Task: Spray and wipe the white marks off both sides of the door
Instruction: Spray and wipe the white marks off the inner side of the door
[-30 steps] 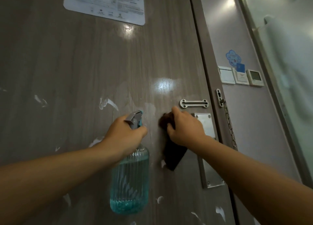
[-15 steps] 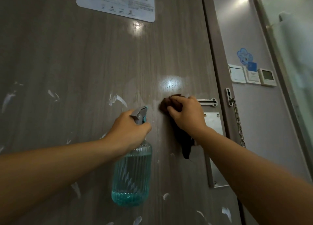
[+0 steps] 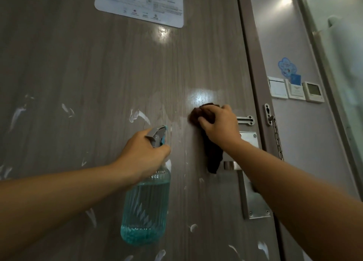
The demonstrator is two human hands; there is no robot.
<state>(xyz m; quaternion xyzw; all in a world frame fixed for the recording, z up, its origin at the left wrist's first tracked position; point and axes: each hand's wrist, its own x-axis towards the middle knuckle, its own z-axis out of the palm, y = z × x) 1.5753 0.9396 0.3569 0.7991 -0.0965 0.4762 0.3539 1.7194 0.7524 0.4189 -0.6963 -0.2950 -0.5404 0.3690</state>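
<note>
Your right hand (image 3: 220,126) presses a bunched dark cloth (image 3: 208,135) flat against the door (image 3: 117,68) beside the latch; your left hand (image 3: 143,154) grips the spray bottle (image 3: 145,207), white marks (image 3: 138,115) scattered around.

Open door (image 3: 98,74) face lies left of and above the spray bottle (image 3: 145,207); rightward, latch bar (image 3: 244,120), lock plate (image 3: 253,198), handle (image 3: 230,165) and security chain (image 3: 277,139) crowd the door's edge.
</note>
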